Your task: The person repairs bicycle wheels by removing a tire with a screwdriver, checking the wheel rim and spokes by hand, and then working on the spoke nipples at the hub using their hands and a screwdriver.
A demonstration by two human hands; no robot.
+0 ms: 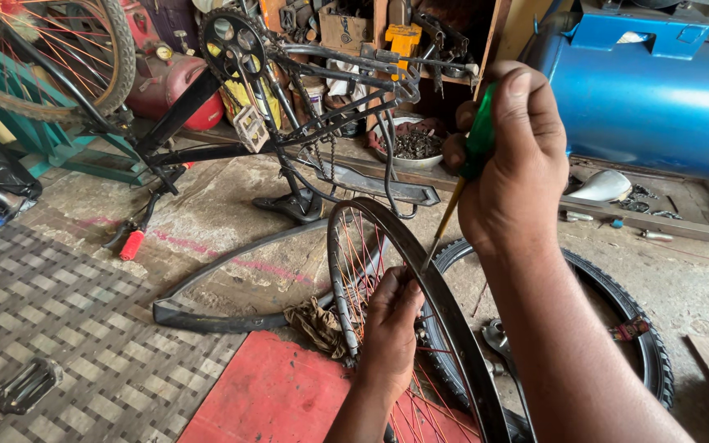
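Item 1, rim work: my right hand grips screwdriver, tip at 7 o'clock; left hand clasps rim; next, I judge, steady levering.

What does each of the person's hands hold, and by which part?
The right hand grips a screwdriver by its green handle. The left hand grasps the bare wheel rim on its edge, near the screwdriver's tip.

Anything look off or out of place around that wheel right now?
The bicycle frame stands upside down with no wheels fitted. A tyre, a rag and a loose pedal lie on the floor around the bare rim.
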